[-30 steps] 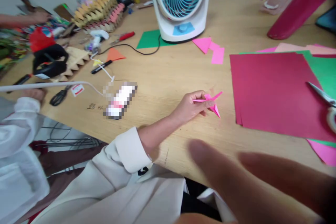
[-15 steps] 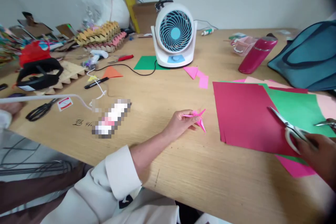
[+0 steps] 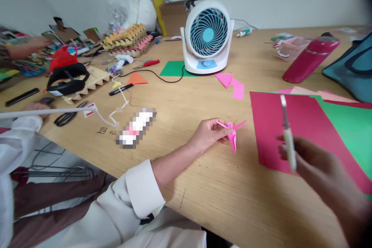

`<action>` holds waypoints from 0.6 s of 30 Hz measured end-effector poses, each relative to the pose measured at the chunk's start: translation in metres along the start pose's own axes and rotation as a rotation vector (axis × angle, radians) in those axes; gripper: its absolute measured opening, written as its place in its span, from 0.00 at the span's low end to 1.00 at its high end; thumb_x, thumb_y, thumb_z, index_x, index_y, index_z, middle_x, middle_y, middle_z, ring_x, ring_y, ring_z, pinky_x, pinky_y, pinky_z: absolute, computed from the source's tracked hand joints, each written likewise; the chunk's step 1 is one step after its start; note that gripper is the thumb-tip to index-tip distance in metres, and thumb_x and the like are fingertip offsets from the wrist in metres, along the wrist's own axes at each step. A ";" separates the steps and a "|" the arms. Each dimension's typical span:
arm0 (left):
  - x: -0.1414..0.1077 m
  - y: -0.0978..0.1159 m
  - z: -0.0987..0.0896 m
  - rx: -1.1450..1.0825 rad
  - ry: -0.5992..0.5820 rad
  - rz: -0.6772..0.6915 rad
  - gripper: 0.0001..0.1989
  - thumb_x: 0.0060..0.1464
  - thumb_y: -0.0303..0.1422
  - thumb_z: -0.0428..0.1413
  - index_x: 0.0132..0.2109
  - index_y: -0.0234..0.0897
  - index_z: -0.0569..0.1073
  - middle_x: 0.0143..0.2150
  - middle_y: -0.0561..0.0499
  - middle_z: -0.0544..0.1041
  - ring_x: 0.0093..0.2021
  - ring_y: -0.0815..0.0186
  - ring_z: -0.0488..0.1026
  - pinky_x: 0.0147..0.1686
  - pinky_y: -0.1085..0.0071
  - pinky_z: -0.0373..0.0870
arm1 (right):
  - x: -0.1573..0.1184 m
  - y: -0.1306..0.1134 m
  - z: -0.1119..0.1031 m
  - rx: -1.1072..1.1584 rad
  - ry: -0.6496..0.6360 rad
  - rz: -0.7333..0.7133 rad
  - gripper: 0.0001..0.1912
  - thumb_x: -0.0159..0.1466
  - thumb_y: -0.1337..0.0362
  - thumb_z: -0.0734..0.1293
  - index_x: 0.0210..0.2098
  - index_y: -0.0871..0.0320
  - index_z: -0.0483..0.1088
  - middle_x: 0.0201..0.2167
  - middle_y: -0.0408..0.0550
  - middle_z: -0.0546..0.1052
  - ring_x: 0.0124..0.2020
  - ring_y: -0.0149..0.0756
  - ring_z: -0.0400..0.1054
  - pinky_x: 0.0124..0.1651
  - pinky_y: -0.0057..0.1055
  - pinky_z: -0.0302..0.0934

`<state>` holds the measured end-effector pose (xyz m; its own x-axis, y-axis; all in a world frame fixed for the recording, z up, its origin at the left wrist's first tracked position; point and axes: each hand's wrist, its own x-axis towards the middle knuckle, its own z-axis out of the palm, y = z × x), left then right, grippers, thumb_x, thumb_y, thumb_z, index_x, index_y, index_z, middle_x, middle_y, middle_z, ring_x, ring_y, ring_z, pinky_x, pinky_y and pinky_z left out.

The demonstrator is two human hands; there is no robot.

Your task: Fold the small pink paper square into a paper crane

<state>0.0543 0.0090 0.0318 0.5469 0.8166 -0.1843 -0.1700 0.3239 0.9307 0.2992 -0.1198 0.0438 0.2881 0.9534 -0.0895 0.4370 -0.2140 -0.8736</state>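
Pinched between the fingers of my left hand (image 3: 213,131) is a small folded pink paper figure (image 3: 233,139), with narrow points sticking out to the side and downward. It is held just over the wooden table (image 3: 221,197). My right hand (image 3: 308,159) grips a pair of scissors (image 3: 287,135) by the white handles, blades pointing up and away; seen edge-on and blurred, they do not show whether the blades are apart. Beneath the scissors lie a dark red paper sheet (image 3: 270,124) and a green sheet (image 3: 348,124).
A white fan (image 3: 207,35) stands at the back. Pink paper scraps (image 3: 238,90) lie before it. To the right are a magenta bottle (image 3: 310,60) and a teal bag (image 3: 351,69). Black-handled scissors (image 3: 66,118) lie left, near another person's sleeve (image 3: 20,135).
My right hand has lifted the scissors off the paper stack and brought them left, turned edge-on. The left hand still holds the pink figure. The view has swung slightly left.
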 end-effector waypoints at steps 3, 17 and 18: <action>-0.001 0.015 -0.002 -0.014 0.021 0.043 0.19 0.45 0.41 0.68 0.35 0.31 0.72 0.32 0.50 0.79 0.29 0.72 0.76 0.27 0.78 0.72 | -0.003 -0.017 0.052 0.166 -0.225 0.063 0.24 0.58 0.42 0.70 0.42 0.55 0.70 0.28 0.44 0.70 0.28 0.34 0.62 0.28 0.29 0.56; 0.011 0.066 0.003 0.236 -0.058 0.082 0.09 0.61 0.36 0.56 0.38 0.35 0.66 0.35 0.50 0.77 0.35 0.66 0.81 0.29 0.77 0.76 | -0.026 0.008 0.064 0.225 -0.473 0.062 0.28 0.62 0.36 0.62 0.40 0.55 0.72 0.28 0.49 0.75 0.27 0.37 0.67 0.31 0.33 0.64; 0.011 0.067 0.003 0.232 -0.066 0.065 0.09 0.62 0.36 0.55 0.38 0.35 0.65 0.34 0.50 0.78 0.34 0.67 0.81 0.29 0.77 0.76 | -0.028 0.008 0.064 0.222 -0.462 0.087 0.28 0.62 0.36 0.63 0.41 0.55 0.72 0.28 0.48 0.75 0.26 0.36 0.67 0.30 0.32 0.64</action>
<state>0.0517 0.0378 0.0928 0.5944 0.7969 -0.1077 -0.0184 0.1474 0.9889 0.2400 -0.1345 0.0084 -0.1126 0.9392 -0.3243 0.2222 -0.2943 -0.9295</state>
